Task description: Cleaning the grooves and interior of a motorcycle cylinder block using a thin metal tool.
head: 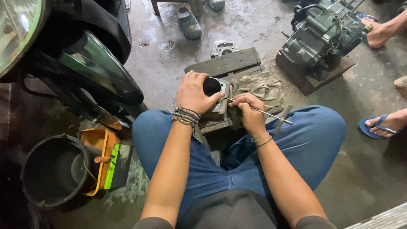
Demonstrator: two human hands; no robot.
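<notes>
We are sitting on the concrete floor (373, 169) with our two knees out wide. Going from the left, we are seeing one motorcycle (76, 59) with one round headlight (17, 29) and one shiny dark front fender (106, 72). Below it one black bucket (51, 169) is standing, touching one orange tray (99, 148).

In the middle, our left hand (195, 93) is gripping one metal engine cylinder (217, 98), with the fingers curled over its top and side. We are counting one big round hole in it. The cylinder is resting on dark wooden blocks (224, 63) just in front of our knees. Several bead bands (186, 115) are sitting on that wrist.

Our right hand (250, 108) is closed around one thin metal T-handle tool (263, 113). Its tip is touching the side of the cylinder. One dirty green rag (260, 89) is lying under this hand, beside the cylinder. Two thin bracelets (262, 140) are sitting on this wrist.

Farther back, one small metal engine part (222, 47) is lying on the floor, and one grey clog (188, 23) is lying near it.

On the right, one big engine block (322, 34) is sitting on one wooden board (311, 78). Another person's foot (379, 34) is resting just beside the engine. Lower down, one more foot in a blue flip-flop (381, 125) is standing on the floor.
</notes>
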